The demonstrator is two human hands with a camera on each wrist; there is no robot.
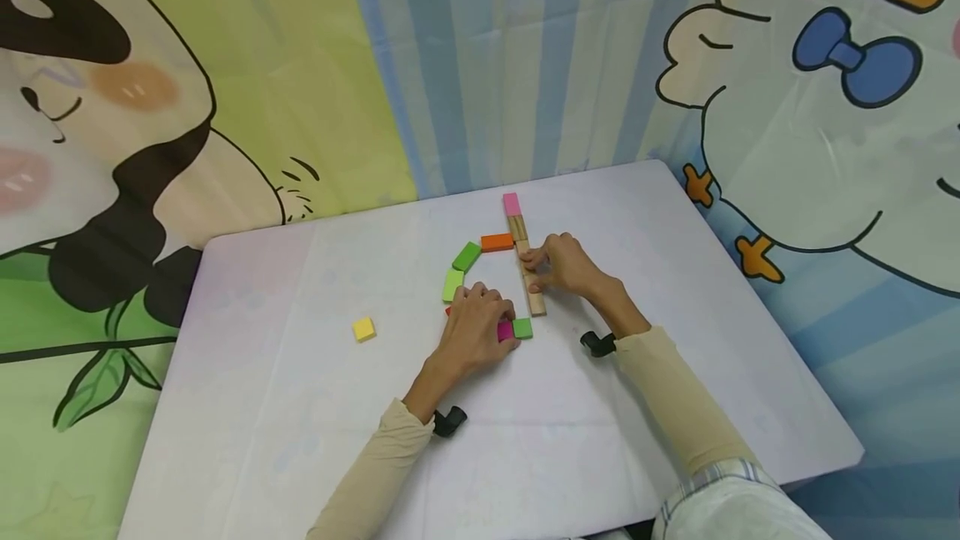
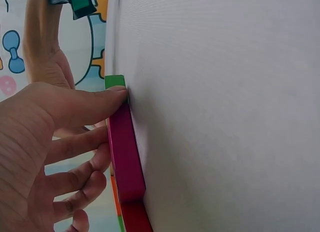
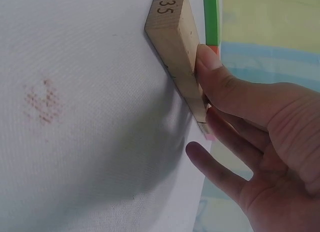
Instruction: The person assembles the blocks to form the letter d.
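In the head view, a row of small coloured and plain wooden blocks forms a loop on the white table. My left hand (image 1: 474, 325) bends over the near side and pinches the magenta block (image 2: 127, 152). Its thumb lies where that block meets a green block (image 1: 522, 328), and the index finger is across from it. My right hand (image 1: 567, 265) touches the straight line of plain wooden blocks (image 1: 536, 304), thumb and index fingertips on it and other fingers loosely spread. The nearest block bears the number 35 on its end (image 3: 167, 8). A pink block (image 1: 512, 204) tops that line.
An orange block (image 1: 497, 242), a green block (image 1: 467, 256) and a light green block (image 1: 453, 285) curve along the far left side. A lone yellow block (image 1: 363, 329) lies further left. Patterned cloth (image 1: 495, 57) hangs behind the table (image 1: 300, 457).
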